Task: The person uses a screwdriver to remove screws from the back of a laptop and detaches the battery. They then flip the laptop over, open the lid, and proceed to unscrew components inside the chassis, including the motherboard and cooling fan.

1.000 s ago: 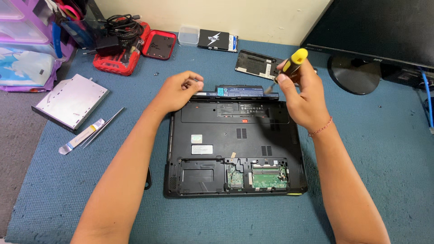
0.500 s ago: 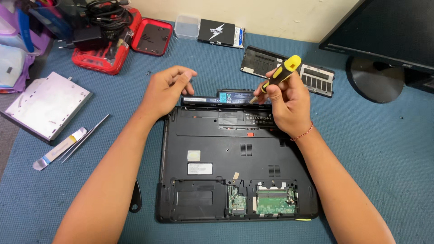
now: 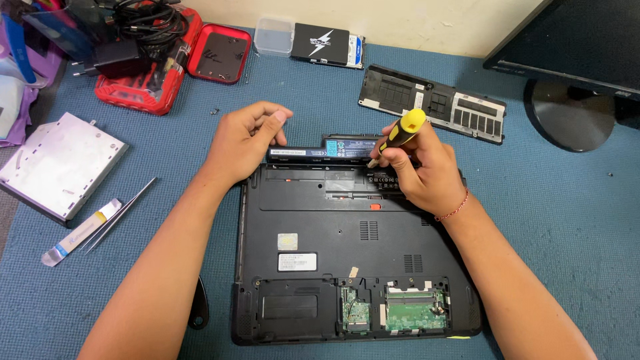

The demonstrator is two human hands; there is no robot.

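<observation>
Left hand (image 3: pixel 243 140) curled, fingertips on the left end of the black battery (image 3: pixel 327 148) at the laptop's (image 3: pixel 333 247) far edge. Right hand (image 3: pixel 423 170) fisted around a yellow-black screwdriver (image 3: pixel 398 133), over the battery's right end. Laptop lies underside-up on blue tabletop (image 3: pixel 553 220); removed cover panel (image 3: pixel 433 103) beyond.

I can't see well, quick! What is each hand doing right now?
Left hand: fingers curled on the end of the laptop battery.
Right hand: closed around a yellow-and-black screwdriver.
</observation>
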